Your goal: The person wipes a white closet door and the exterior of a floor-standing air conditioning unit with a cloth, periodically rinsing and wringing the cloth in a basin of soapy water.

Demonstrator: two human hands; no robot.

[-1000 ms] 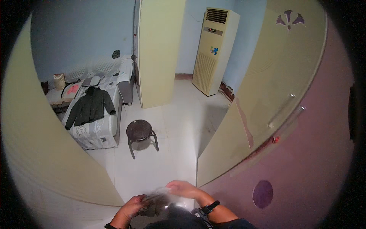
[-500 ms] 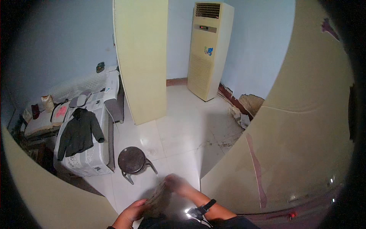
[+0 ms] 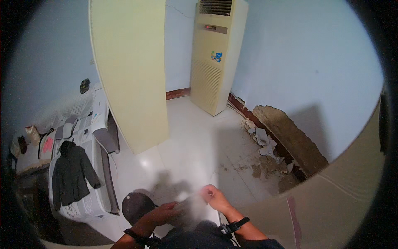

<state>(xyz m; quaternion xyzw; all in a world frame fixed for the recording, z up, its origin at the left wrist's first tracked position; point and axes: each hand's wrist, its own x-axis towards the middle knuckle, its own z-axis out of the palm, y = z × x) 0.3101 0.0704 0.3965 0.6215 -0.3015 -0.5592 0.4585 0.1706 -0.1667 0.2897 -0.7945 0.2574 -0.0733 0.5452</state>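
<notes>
In front of my body, low in the head view, a thin greyish sheet-like thing (image 3: 190, 211) stretches between my two hands. It is smeared by motion, and I cannot make out its kind. Its left end is gripped in my left hand (image 3: 167, 212), whose fingers are closed and partly blurred. My right hand (image 3: 215, 199) has its fingers curled in a pinch at the upper right end of the sheet. Just beyond my left forearm stands a round dark stool (image 3: 137, 207), partly covered by that arm.
At the left, a dark jacket (image 3: 74, 174) lies on a patterned sofa (image 3: 105, 182). A cream panel (image 3: 130, 74) stands ahead, beside a tall floor-standing air conditioner (image 3: 213, 62). Crumbled plaster (image 3: 263, 141) lies along the damaged wall base. A beige panel (image 3: 331, 207) borders the right.
My view has turned rightward, showing more of the damaged wall. Both hands have shifted right in the picture, and the greyish sheet now spreads more sideways between them.
</notes>
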